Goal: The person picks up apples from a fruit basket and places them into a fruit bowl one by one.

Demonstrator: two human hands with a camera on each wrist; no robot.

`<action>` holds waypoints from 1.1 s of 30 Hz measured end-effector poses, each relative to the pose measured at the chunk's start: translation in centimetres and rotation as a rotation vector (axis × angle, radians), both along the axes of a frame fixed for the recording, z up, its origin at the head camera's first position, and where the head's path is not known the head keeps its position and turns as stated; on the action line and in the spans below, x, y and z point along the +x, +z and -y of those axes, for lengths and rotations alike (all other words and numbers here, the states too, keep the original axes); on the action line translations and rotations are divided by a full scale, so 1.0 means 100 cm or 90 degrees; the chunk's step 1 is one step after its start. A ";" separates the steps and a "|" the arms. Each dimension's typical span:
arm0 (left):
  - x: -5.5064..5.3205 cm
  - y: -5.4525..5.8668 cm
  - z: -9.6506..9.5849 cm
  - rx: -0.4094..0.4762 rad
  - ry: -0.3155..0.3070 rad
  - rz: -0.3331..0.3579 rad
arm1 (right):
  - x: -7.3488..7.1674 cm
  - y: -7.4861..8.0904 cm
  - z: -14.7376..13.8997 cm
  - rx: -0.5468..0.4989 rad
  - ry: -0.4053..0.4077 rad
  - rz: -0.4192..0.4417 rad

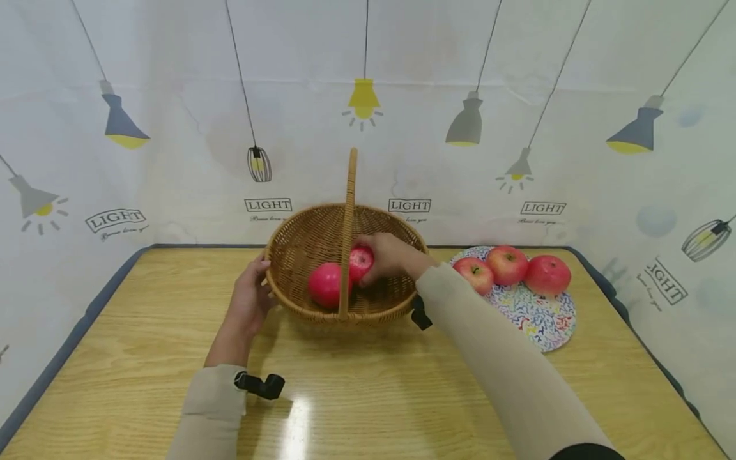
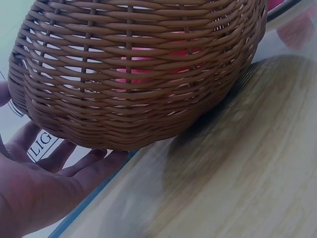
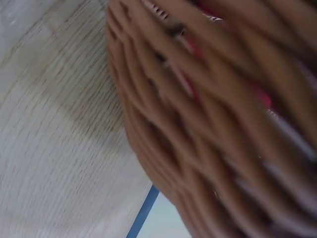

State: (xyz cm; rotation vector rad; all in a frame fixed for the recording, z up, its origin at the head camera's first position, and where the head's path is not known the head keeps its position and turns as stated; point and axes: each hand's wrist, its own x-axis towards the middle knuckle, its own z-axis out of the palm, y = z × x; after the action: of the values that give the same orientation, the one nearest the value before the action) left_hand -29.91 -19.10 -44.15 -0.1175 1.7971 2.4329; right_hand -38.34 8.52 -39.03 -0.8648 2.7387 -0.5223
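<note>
A: Where are the hands?

B: Both are at a brown wicker basket, toward the back of a light wood tabletop. The left hand holds the basket's left end. The left wrist camera shows its fingers spread and bent against the wicker.

A: And the right?

B: The right hand reaches inside the basket, its fingers and thumb curled round a red apple. The right wrist camera, close to the weave, shows bits of red through the gaps but no part of that hand.

A: Is that the only fruit in there?

B: A second apple, glossy and pinkish red, sits just left of the gripped one. The tall arched handle passes in front of its right side. I cannot tell whether the gripped apple touches the basket's floor.

A: What lies beside the basket?

B: To the right, a flat round plate, white with multicoloured squiggles. Three red apples sit close together toward its back: a left one, a middle one and a right one. The right sleeve, beige, covers part of the plate's left side.

A: And behind?

B: A pale backdrop printed with hanging lamps and the word "LIGHT" in small frames.
</note>
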 end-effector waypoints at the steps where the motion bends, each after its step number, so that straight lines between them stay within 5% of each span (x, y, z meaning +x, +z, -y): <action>1: 0.000 0.000 0.000 0.003 -0.001 -0.001 | 0.001 0.000 0.000 -0.003 -0.003 -0.002; 14: 0.000 0.000 -0.003 0.008 -0.008 0.009 | 0.009 0.006 -0.010 -0.044 -0.060 -0.033; 20: -0.001 0.000 -0.002 0.004 -0.002 0.014 | 0.013 0.019 -0.015 -0.066 -0.063 -0.077; 33: -0.001 0.000 -0.003 0.013 -0.006 0.010 | 0.035 0.046 -0.031 -0.131 -0.108 -0.080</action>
State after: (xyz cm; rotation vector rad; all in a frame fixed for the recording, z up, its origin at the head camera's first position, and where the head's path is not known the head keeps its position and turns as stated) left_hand -30.00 -18.80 -44.18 -0.1265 1.7618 2.4365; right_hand -34.80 11.66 -34.46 -0.7348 2.9287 -0.8210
